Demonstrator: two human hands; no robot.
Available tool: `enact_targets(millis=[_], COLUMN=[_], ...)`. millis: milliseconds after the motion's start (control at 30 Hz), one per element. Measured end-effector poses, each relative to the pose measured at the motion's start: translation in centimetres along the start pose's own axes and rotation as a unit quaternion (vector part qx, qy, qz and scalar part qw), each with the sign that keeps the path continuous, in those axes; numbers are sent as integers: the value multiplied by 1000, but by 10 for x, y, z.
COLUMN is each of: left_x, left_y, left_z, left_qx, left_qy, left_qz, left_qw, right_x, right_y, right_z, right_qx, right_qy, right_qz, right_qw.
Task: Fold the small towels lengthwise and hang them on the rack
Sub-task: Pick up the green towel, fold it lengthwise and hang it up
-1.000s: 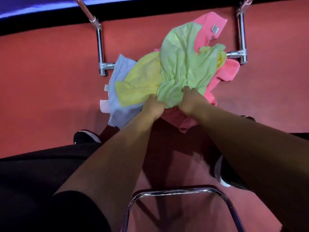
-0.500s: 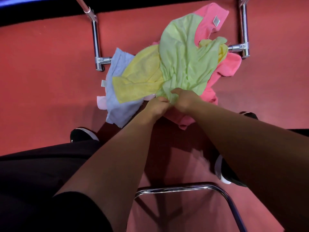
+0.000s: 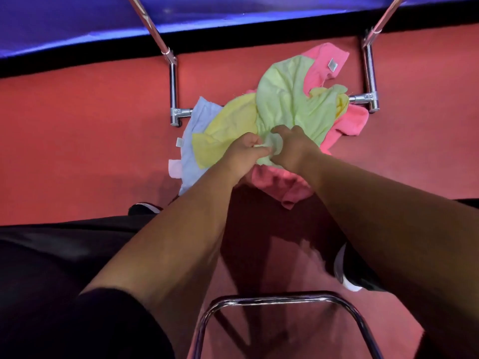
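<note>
Your left hand [image 3: 246, 152] and right hand [image 3: 294, 149] meet at the near edge of the crumpled light green cloth towel [image 3: 290, 104]. Each grip pinches a fold of it, and your knuckles are almost touching. That towel tops a heap on the red floor [image 3: 77, 138], lying over a yellow towel [image 3: 228, 130], a pale blue towel [image 3: 194, 151] and a pink fluffy towel [image 3: 350, 123]. The heap sits between the feet of the chrome tube rack [image 3: 173, 94], whose low crossbar ends run under the cloth. A curved chrome bar [image 3: 272, 300] shows nearest you.
</note>
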State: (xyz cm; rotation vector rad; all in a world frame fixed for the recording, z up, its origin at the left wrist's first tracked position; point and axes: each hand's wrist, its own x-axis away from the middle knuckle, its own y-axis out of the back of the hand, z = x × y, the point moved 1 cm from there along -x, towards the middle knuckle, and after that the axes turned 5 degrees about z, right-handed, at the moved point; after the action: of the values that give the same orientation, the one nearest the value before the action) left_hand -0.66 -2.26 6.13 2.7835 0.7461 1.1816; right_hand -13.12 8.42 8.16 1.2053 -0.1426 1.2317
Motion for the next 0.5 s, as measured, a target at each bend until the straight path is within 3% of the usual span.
enact_targets(millis=[133, 367, 500], left_x=[32, 95, 142], left_y=[8, 36, 58], left_z=[-33, -72, -114], left_qx=[123, 60, 63], left_qy=[2, -106, -186], left_qz=[15, -42, -69], left_qw=[992, 992, 978], right_x=[11, 67, 105], right_y=[23, 67, 94], right_z=[8, 29, 61], right_qx=[56, 77, 61], right_qy=[72, 89, 150], right_qz=[18, -91, -162], right_qw=[996, 989, 973])
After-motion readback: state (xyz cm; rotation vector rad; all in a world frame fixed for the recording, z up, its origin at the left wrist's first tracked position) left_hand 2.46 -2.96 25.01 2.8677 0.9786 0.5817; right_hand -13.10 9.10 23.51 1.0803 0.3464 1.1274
